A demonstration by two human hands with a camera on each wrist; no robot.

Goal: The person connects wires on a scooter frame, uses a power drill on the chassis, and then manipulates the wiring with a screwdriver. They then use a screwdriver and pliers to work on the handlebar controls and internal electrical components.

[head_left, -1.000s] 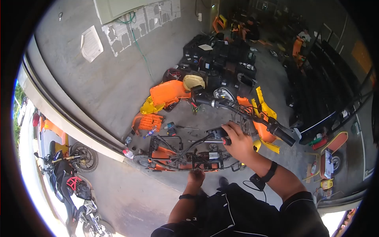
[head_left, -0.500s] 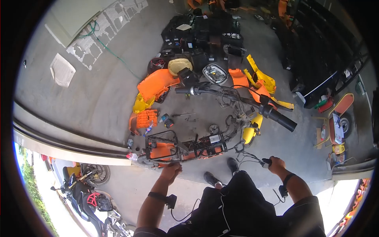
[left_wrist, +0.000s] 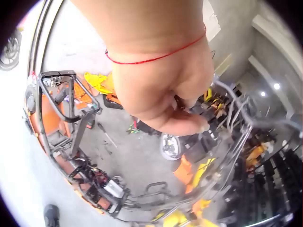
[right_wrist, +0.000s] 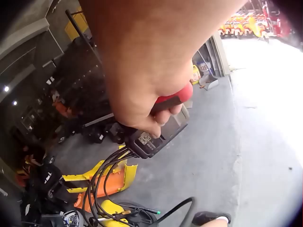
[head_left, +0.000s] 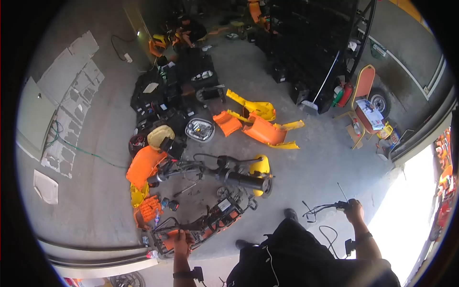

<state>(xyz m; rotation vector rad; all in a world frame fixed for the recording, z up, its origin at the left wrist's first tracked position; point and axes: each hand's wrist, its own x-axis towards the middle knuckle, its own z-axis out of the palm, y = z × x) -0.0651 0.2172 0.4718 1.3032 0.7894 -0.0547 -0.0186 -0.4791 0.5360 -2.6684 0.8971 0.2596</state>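
My right hand (head_left: pixel 354 211), out to the right over the floor, grips a black box (right_wrist: pixel 158 137) with a QR label and a bundle of black cables (head_left: pixel 318 208) trailing from it. The same fist holds a red-handled screwdriver (right_wrist: pixel 174 97), whose thin shaft points up in the head view. My left hand (head_left: pixel 182 245) overlaps the rear of a stripped motorbike frame (head_left: pixel 167 225) in the head view. Its thumb (left_wrist: pixel 182 124) bends inward in the left wrist view; the other fingers are mostly hidden, and I cannot tell whether they hold anything.
The bike's handlebar (head_left: pixel 244 181) lies ahead of me. Orange panels (head_left: pixel 265 130) and yellow panels (head_left: pixel 260 109) are spread on the floor beyond it, near a tray of small parts (head_left: pixel 200 130). A cordless drill (head_left: pixel 170 204) lies beside the frame. A chair (head_left: pixel 364 83) stands at right.
My right hand has moved from the handlebar out to the right with the cabled box. My left hand has shifted left toward the frame's rear, and the head view has turned right.
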